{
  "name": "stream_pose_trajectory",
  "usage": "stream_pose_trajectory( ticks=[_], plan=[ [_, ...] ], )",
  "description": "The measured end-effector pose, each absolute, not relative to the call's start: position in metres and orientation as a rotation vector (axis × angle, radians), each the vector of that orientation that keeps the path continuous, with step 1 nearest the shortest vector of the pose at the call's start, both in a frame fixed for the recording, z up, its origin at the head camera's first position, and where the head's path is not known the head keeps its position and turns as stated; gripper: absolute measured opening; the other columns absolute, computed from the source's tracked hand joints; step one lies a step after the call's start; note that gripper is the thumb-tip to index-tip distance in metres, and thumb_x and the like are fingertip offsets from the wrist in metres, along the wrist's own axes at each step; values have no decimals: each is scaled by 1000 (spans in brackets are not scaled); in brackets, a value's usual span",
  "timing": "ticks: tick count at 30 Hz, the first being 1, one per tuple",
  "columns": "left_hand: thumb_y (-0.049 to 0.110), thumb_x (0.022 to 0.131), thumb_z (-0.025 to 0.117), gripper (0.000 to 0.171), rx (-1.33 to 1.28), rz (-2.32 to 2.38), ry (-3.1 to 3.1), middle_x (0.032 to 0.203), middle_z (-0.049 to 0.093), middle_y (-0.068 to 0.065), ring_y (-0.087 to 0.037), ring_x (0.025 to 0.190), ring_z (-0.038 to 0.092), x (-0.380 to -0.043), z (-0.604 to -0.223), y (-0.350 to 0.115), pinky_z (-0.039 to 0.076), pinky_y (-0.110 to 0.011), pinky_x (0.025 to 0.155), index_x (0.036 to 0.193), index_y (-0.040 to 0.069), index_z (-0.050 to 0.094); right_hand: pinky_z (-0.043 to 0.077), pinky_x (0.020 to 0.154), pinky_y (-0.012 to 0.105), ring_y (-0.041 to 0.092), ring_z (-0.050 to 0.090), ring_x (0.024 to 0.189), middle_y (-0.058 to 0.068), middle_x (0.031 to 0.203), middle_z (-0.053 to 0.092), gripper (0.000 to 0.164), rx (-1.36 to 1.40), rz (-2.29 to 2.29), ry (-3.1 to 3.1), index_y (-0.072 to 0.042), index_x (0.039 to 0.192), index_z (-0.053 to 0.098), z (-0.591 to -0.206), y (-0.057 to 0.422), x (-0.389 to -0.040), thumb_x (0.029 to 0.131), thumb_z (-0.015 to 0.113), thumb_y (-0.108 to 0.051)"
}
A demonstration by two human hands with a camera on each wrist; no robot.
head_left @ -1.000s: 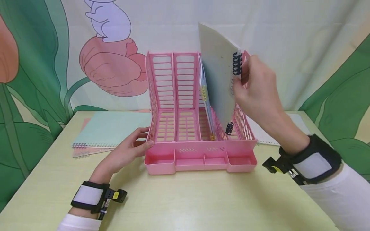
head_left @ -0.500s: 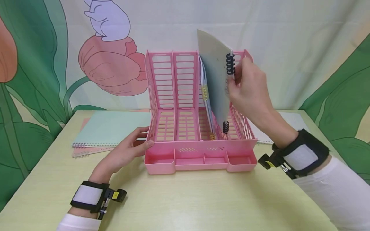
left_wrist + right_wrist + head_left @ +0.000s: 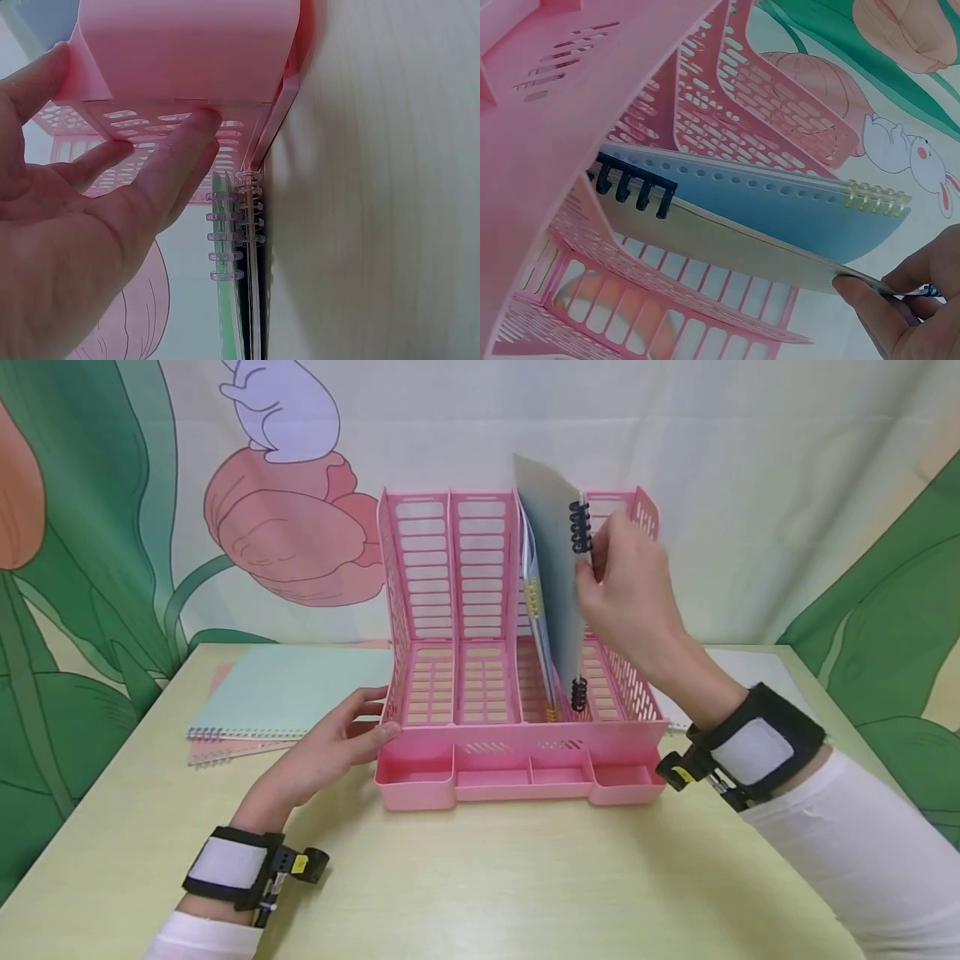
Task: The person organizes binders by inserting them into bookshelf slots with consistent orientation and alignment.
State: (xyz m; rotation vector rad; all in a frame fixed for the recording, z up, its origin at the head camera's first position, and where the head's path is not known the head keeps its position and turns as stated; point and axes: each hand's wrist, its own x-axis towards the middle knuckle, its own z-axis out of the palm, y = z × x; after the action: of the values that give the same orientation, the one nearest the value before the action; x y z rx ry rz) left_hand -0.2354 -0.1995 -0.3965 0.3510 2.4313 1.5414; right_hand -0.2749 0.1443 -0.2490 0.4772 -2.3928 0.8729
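A pink desktop file rack (image 3: 483,739) stands upright with several tall slots and small trays along its front. My right hand (image 3: 630,597) pinches the black-ringed spine edge of a grey-covered loose-leaf notebook (image 3: 551,543). This notebook stands upright, its lower rings (image 3: 634,184) down inside the rack behind the front wall. Just left of it, a blue notebook with yellow rings (image 3: 536,610) leans in the third slot from the left. My left hand (image 3: 333,743) rests on the rack's left side, thumb at the front corner and fingers (image 3: 169,165) stretched along the perforated wall.
Left of the rack, a mint-green notebook (image 3: 300,685) lies over a pink one (image 3: 213,752) on the pale wood table (image 3: 480,885). Something white and flat (image 3: 757,681) lies behind the right forearm. A printed curtain (image 3: 720,443) hangs behind the table.
My right hand has moved left and slightly down with the black-ringed notebook, bringing it lower in the rack and closer to the yellow-ringed one. My left hand stays on the rack's side.
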Motion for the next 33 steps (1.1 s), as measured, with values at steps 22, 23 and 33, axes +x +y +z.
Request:
stream_pose_trajectory(
  ticks=[22, 23, 33],
  plan=[
    [40, 101, 66, 69, 329, 1528, 2426, 153, 39, -18, -41, 137, 45, -236, -397, -199, 52, -51, 100, 156, 13, 35, 57, 80, 39, 26, 61, 92, 17, 102, 62, 17, 630, 920, -2443, 3, 108, 51, -275, 148, -283, 98, 65, 0],
    [40, 101, 65, 69, 329, 1530, 2425, 153, 39, -18, -41, 137, 45, -236, -397, -199, 52, -51, 100, 156, 13, 35, 57, 82, 39, 26, 61, 92, 17, 103, 62, 17, 641, 929, -2445, 2, 108, 51, -275, 149, -283, 98, 65, 0],
    [39, 102, 65, 68, 341, 1539, 2420, 153, 39, -19, -41, 136, 46, -235, -396, -199, 51, -52, 101, 156, 12, 35, 56, 89, 44, 28, 64, 97, 17, 105, 63, 23, 637, 956, -2513, 2, 108, 52, -279, 155, -289, 94, 70, 3]
  ],
)
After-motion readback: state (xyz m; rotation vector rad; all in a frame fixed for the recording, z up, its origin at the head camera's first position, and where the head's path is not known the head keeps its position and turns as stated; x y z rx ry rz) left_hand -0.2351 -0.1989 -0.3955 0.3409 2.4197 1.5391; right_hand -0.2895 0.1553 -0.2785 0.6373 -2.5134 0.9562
